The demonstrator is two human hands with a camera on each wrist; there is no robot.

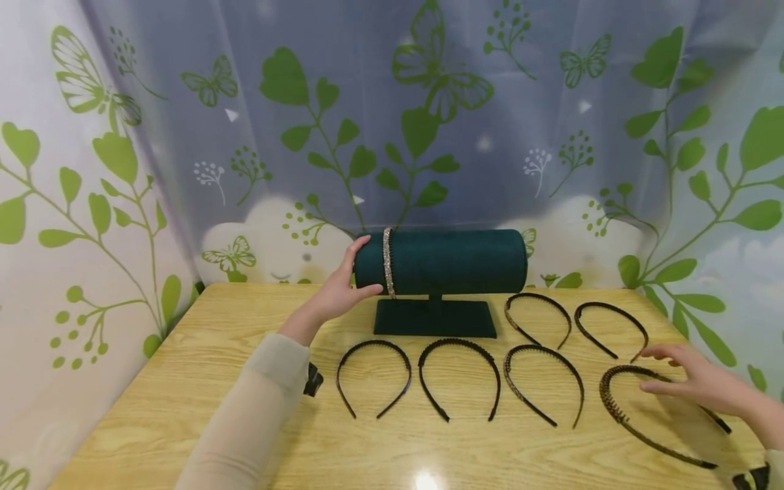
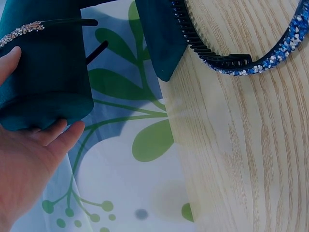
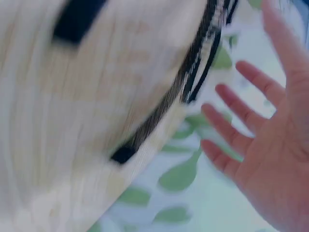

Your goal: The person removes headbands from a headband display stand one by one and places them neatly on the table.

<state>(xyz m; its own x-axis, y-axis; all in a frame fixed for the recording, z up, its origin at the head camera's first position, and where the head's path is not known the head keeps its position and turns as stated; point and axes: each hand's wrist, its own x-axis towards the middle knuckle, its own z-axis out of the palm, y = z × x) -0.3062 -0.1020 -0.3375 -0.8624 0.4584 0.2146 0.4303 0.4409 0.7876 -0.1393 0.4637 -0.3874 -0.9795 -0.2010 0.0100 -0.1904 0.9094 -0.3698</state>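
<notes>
A dark green padded headband display stand (image 1: 456, 262) stands at the back of the table, its roll lying sideways. Near the roll's left end it carries a headband with sparkling stones (image 1: 388, 262). My left hand (image 1: 337, 289) grips that left end, thumb in front; the left wrist view shows the hand (image 2: 34, 162) with fingers against the end face. Over at the right, my right hand (image 1: 698, 378) hovers above a brown toothed headband (image 1: 618, 401). In the blurred right wrist view, the right hand (image 3: 260, 121) has its fingers spread and holds nothing.
In front of the stand lie a slim headband (image 1: 373, 342), a black headband (image 1: 459, 341) and a patterned one (image 1: 514, 388). Two more headbands (image 1: 539, 297) (image 1: 612, 306) lie right of the base. A printed curtain (image 1: 367, 102) hangs behind the wooden table (image 1: 245, 408).
</notes>
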